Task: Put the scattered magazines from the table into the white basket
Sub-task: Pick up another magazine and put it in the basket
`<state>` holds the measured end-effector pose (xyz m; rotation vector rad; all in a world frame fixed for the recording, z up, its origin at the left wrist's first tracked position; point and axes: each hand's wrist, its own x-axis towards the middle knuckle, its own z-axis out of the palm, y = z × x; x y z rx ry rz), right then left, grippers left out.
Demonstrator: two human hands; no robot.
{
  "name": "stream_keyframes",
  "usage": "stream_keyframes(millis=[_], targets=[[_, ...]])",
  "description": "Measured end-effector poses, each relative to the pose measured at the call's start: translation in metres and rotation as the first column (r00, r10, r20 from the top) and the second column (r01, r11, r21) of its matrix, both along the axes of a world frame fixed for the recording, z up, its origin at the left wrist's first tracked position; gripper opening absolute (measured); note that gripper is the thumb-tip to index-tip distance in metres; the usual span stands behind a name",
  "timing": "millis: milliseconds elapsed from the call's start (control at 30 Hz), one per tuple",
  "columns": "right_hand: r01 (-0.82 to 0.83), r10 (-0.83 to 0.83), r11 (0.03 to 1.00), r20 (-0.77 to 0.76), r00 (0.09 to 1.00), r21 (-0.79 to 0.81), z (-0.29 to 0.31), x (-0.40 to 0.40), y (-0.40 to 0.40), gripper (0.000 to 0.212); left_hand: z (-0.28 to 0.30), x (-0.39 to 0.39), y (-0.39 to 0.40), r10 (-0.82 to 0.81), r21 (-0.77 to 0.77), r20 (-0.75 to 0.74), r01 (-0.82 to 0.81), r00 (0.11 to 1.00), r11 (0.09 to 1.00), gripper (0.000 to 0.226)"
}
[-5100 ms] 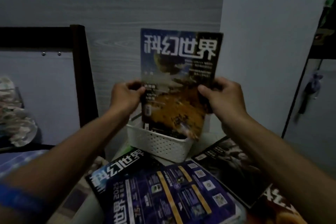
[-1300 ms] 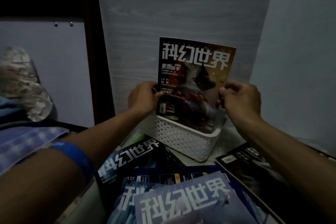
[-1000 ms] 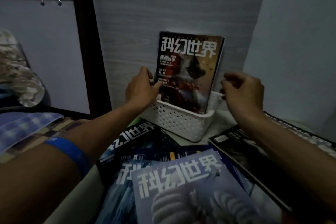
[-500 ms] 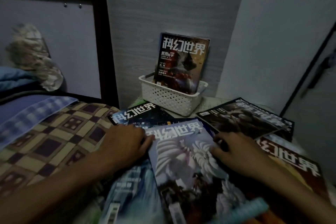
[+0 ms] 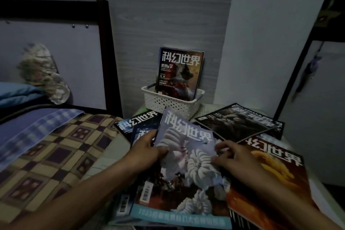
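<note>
Both hands grip the pale magazine [image 5: 183,155], left hand [image 5: 147,152] and right hand [image 5: 229,157] pinching opposite edges, seemingly to lift it squarely. Beyond them, the white basket [image 5: 170,101] holds a magazine upright.

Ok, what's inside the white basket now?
One red-covered magazine stands upright in the white basket, leaning back toward the wall. Anything behind it or on the basket floor is hidden.
</note>
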<state>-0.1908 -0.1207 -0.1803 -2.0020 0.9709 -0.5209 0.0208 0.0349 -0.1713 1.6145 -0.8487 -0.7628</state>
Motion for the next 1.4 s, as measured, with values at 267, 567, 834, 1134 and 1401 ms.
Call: stream_keyframes(millis=[267, 567, 834, 1134, 1401], targets=[[-0.098, -0.022, 0.981, 0.601, 0.799, 0.166, 0.051, 0.012, -0.003, 0.020, 0.066, -0.007, -0.010, 0.007, -0.522, 0.071, 0.032, 0.997, 0.853, 0.031], [-0.100, 0.185, 0.968, 0.377, 0.908, -0.232, 0.042, 0.023, 0.001, 0.017, 0.041, 0.022, -0.004, 0.058, -0.282, 0.319, 0.037, 0.946, 0.959, 0.041], [-0.025, 0.160, 0.947, 0.402, 0.902, -0.320, 0.055, 0.051, -0.017, 0.012, 0.024, 0.053, -0.011, 0.336, -0.360, 0.370, -0.199, 0.866, 0.911, 0.027], [0.214, -0.047, 0.962, 0.664, 0.746, -0.172, 0.140, 0.137, -0.080, 0.020, 0.107, 0.125, -0.104, 0.356, -0.485, 0.137, -0.251, 0.924, 0.838, 0.035], [0.270, -0.185, 0.961, 0.571, 0.800, -0.067, 0.091, 0.207, -0.157, 0.006, 0.079, 0.189, -0.202, 0.460, -0.318, 0.125, -0.403, 0.879, 0.858, 0.033]])
